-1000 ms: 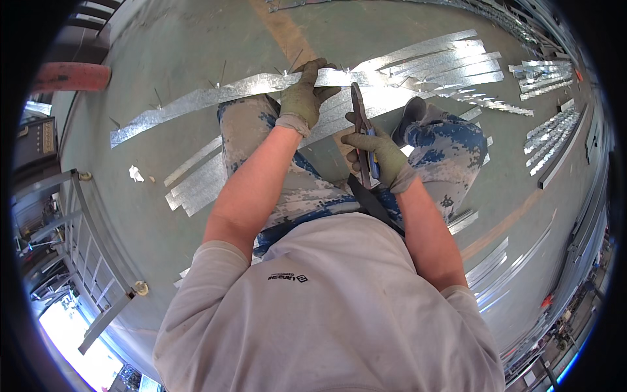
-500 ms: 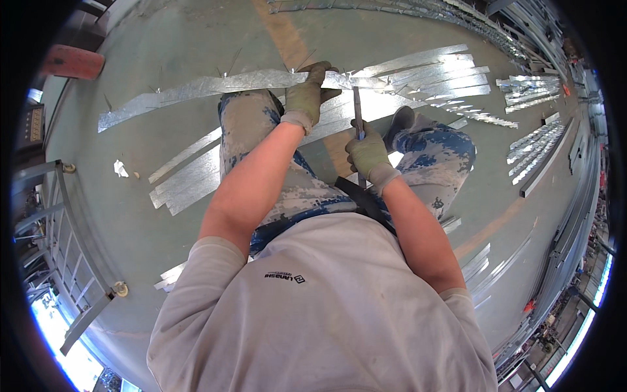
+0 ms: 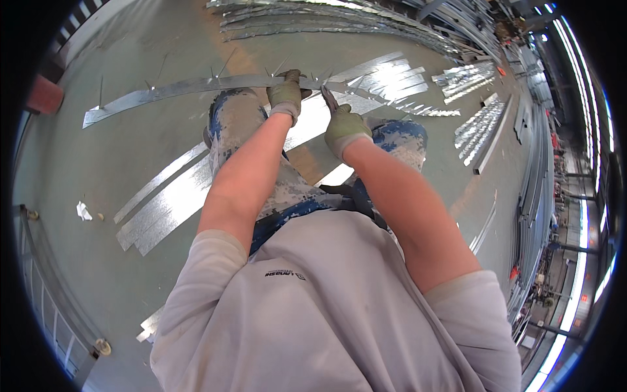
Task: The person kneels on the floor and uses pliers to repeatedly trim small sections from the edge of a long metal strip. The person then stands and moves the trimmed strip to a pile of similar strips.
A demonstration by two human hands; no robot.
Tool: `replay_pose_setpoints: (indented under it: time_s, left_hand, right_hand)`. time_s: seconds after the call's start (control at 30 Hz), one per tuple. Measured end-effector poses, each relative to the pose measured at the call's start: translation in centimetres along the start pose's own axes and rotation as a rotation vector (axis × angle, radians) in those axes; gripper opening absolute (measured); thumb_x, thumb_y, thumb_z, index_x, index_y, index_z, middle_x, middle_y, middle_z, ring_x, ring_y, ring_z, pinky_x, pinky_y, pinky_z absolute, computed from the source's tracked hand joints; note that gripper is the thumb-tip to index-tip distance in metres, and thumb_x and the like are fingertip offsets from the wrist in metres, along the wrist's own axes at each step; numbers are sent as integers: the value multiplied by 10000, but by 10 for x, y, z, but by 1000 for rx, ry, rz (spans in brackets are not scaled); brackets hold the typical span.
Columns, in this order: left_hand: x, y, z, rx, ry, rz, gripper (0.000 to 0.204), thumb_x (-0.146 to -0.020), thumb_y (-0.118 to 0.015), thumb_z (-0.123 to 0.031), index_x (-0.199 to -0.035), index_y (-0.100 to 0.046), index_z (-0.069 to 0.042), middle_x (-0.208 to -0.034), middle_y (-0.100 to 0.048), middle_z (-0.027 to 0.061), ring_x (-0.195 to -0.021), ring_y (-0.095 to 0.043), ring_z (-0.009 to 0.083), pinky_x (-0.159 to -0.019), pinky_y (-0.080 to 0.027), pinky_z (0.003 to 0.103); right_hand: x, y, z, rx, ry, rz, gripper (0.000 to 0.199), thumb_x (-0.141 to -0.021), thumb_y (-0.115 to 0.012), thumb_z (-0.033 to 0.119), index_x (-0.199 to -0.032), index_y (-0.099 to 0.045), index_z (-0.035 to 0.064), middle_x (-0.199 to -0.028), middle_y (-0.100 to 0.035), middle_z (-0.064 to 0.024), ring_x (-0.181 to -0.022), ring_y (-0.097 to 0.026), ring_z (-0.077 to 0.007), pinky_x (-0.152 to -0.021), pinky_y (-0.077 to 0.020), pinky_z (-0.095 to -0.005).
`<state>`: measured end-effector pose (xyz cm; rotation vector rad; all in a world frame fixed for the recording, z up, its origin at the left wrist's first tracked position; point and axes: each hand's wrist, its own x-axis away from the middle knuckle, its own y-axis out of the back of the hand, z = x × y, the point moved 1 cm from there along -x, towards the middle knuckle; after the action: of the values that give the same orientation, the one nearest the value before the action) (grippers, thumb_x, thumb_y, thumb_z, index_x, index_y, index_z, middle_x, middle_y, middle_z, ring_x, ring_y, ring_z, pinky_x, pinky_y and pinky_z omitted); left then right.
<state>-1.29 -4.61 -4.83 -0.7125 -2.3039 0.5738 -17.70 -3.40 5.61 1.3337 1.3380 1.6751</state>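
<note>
— Looking down, we see our left hand (image 3: pixel 285 96), in a green work glove, closed around a long strip of sheet metal (image 3: pixel 189 86) that runs across the floor (image 3: pixel 104 150) in front of our knees. The grip is tight: the fingers wrap over the strip's edge.

— And our right hand (image 3: pixel 344 125)?

— Gloved too, and shut on the handle of a dark cutting tool (image 3: pixel 328 99), whose tip points up at the strip, just beside the left hand. We cannot tell whether its blades touch the metal.

— Where does the strip lie?

— Its left end rests on the green floor, well out to our left; thin pointed slivers stand up along its edge. To the right it passes under our left hand and meets more bright cut strips (image 3: pixel 392 81).

— What else is around?

— Broader flat sheets (image 3: pixel 163 206) lie under our paint-spattered trousers (image 3: pixel 238 127). Further bundles of strips (image 3: pixel 480 127) lie off to the right, and a red block (image 3: pixel 44 97) sits at the far left.
</note>
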Motion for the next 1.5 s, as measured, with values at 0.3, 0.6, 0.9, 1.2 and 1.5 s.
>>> replay_pose_setpoints:
  time_s: [0.3,0.6,0.9,1.2,1.5]
  left_hand:
    - [12,0,-16,71,99,88,374,-1061,-721,-212,-1380,-649,-31,-1214,-762,182,-998,-795,343,-801,-720,434]
    - [25,20,-45,190,134,52,387,-1079,-746,-317,-1377,-672,-81,-1284,-748,173,-1078,-773,345,-879,-704,482]
    - [38,12,-39,-56,51,98,524,-1146,-593,-536,-1339,-701,-61,-1248,-772,158,-1070,-781,281,-829,-709,390]
    - [37,17,-39,-17,-5,82,538,-1158,-594,-497,-1353,-676,-3,-1240,-775,174,-1030,-796,296,-831,-722,383]
    - [44,8,-42,-136,-8,38,668,-1169,-530,-552,-1477,-581,39,-1362,-732,209,-1199,-755,325,-992,-685,424]
  right_hand:
    - [7,31,0,-9,7,44,506,-981,-662,165,-1443,-601,-32,-1390,-734,-295,-1303,-728,-434,-1100,-577,-492]
    - [-6,45,-20,-8,95,182,576,-1018,-607,186,-1583,-533,101,-1443,-700,-279,-1368,-690,-410,-1137,-547,-503]
    - [-22,10,-45,-116,73,326,696,-1026,-607,184,-1683,-404,80,-1440,-680,-311,-1366,-682,-425,-1136,-555,-516]
    - [-26,-23,-53,-254,63,258,460,-1022,-631,236,-1394,-637,-35,-1373,-722,-326,-1327,-694,-474,-1126,-558,-510]
    - [-14,-51,-61,-1271,17,631,325,-939,-758,219,-1175,-723,0,-915,-752,-102,-822,-704,-187,-740,-549,-341]
